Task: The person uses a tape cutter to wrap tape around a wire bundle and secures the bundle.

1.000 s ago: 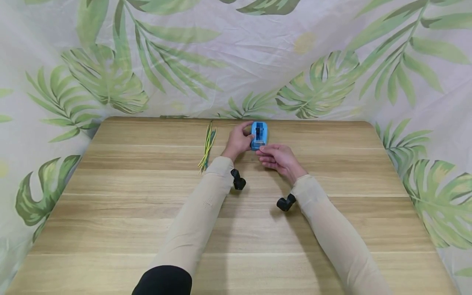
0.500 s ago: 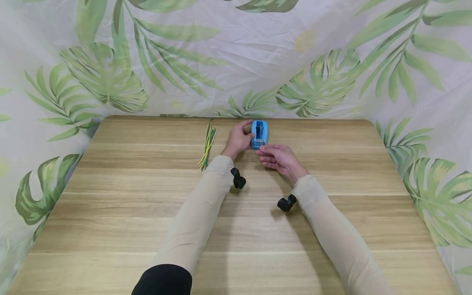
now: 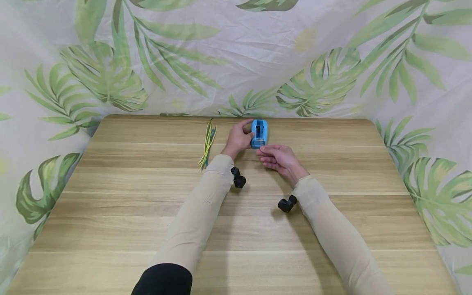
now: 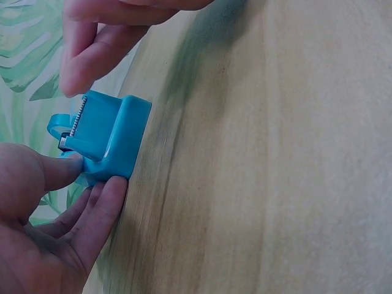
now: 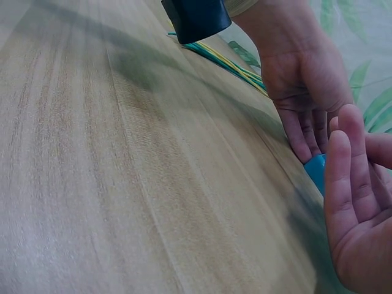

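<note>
A blue tape dispenser (image 3: 259,133) sits at the far edge of the wooden table. My left hand (image 3: 238,140) grips its left side, thumb on the near part and fingers around the body. In the left wrist view the serrated cutter (image 4: 78,116) faces up toward my other hand. At the dispenser's near end, my right hand (image 3: 279,159) holds thumb and index fingertips pinched together right by the cutter, the other fingers loosely bent. The tape between those fingertips is too clear and small to make out.
Left of the left hand lies a loose bundle of thin green and yellow wires (image 3: 208,147). A leaf-print cloth (image 3: 243,53) hangs just behind the table's far edge (image 3: 317,119). Black wrist cameras (image 3: 239,180) stick out below both cuffs.
</note>
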Available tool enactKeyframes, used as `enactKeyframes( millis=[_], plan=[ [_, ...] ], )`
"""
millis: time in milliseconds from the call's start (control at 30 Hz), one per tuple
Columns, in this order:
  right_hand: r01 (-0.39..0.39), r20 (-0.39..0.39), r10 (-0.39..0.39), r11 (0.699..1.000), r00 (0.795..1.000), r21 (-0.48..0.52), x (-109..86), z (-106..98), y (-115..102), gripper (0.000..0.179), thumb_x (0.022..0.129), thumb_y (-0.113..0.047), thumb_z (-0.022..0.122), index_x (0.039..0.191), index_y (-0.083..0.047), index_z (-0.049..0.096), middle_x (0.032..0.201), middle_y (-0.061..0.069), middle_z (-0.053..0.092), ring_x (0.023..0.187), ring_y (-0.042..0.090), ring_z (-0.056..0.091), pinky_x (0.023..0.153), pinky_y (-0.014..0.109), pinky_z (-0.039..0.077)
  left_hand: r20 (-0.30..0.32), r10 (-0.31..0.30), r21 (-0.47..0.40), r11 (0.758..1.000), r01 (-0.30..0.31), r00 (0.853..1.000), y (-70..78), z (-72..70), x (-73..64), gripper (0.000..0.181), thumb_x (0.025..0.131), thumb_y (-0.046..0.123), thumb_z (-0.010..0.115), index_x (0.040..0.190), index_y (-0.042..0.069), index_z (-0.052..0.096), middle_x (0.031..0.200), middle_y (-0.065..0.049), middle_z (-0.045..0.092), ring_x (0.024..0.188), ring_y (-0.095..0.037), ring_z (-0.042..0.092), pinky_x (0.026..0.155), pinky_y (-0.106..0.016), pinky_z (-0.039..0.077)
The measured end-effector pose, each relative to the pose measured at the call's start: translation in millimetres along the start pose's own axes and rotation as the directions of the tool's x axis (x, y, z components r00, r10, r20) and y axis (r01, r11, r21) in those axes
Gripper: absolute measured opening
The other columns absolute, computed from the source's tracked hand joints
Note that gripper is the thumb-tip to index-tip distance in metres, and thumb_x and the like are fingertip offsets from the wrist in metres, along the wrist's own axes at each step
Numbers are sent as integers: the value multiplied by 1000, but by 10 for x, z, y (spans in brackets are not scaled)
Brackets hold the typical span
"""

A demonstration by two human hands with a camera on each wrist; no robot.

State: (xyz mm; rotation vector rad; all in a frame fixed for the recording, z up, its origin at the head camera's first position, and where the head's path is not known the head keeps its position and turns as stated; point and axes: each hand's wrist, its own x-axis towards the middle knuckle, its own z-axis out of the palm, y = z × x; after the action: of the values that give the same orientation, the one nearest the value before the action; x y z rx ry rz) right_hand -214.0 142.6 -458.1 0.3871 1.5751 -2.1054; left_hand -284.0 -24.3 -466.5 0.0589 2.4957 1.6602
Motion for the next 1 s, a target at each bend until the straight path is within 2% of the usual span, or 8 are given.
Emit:
enactKeyframes(
  millis=[733,1000],
  plan=[
    [12,11,-12,1000,1000,8,-51,8,48,40,100,-9,63,135,9,54,89,4,76,67,12,69,65,25,58,-3,-20,-17,1000,20,1000,-2,3,-8,52,98,2,63,146,19,54,111,-18,63,90,-30,65,63,-32,59],
    [6,2,-6,1000,1000,10,-60,4,72,38,100,-10,64,132,8,56,90,5,76,68,11,69,65,25,57,-5,-21,-14,1000,21,1000,-5,7,-10,52,98,2,63,146,19,54,111,-18,62,89,-30,65,63,-31,59]
  ],
)
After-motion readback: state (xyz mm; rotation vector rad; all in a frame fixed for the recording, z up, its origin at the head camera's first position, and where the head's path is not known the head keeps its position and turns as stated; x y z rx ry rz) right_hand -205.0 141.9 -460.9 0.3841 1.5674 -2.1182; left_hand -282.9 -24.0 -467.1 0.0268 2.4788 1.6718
